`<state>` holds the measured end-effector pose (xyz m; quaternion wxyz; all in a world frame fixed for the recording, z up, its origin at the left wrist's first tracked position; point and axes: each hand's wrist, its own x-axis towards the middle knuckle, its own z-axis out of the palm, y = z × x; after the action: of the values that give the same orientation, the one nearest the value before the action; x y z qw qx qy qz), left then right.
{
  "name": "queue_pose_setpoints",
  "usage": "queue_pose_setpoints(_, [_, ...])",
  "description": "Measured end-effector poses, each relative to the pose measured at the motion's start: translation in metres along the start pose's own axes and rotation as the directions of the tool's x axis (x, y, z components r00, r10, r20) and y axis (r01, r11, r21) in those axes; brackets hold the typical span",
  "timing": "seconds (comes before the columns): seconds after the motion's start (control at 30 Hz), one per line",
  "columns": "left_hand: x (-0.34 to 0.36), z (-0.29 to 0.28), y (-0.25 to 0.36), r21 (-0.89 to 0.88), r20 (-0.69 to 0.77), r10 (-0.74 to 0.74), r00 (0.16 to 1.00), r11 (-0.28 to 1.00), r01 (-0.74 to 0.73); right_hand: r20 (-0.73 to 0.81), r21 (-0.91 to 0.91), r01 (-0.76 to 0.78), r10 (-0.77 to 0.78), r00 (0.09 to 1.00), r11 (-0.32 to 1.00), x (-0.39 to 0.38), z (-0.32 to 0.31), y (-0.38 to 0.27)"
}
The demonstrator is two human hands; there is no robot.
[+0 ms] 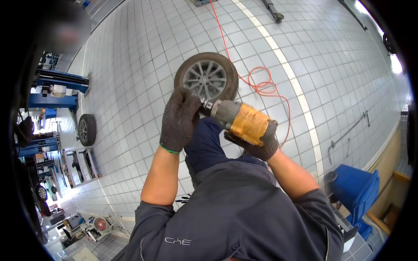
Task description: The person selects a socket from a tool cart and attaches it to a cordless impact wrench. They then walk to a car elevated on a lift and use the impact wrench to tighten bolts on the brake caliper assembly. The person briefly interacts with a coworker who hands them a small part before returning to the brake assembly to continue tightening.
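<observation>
My right hand (266, 145), in a dark knit glove, grips an impact wrench (248, 124) by its handle. The wrench has a grey nose and a body wrapped in worn yellow-orange covering. My left hand (179, 117), gloved alike with a green cuff edge, is closed at the chrome socket (206, 104) on the wrench's nose; its fingertips partly hide that end. Both hands hold the tool up in front of my body. Beyond them, a car wheel (222, 92) with a silver multi-spoke rim lies flat on the floor, its near edge partly covered by the hands and wrench.
A red hose (289, 114) loops across the tiled floor (139, 82) and passes behind my right forearm. Another wheel (87, 129) stands upright at the left, near blue lift posts (58, 101). A blue bin (355, 189) is at lower right; a metal bar (350, 130) lies on the right.
</observation>
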<state>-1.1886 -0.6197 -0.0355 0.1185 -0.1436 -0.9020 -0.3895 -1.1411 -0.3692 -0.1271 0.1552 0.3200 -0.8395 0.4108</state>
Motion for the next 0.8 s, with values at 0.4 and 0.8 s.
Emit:
queue_pose_setpoints(0.4, [0.331,-0.116,-0.096,-0.595,0.202,-0.57,0.796,0.574,0.562,0.049,0.246,-0.172,0.165,0.985,0.954,0.346,0.025,0.12])
queue_pose_setpoints(0.8, [0.429,-0.263,-0.116,0.187,0.006,0.159,0.987,0.97,-0.157,0.178,0.296,0.283,-0.344,0.922,0.912,0.552,0.056,0.089])
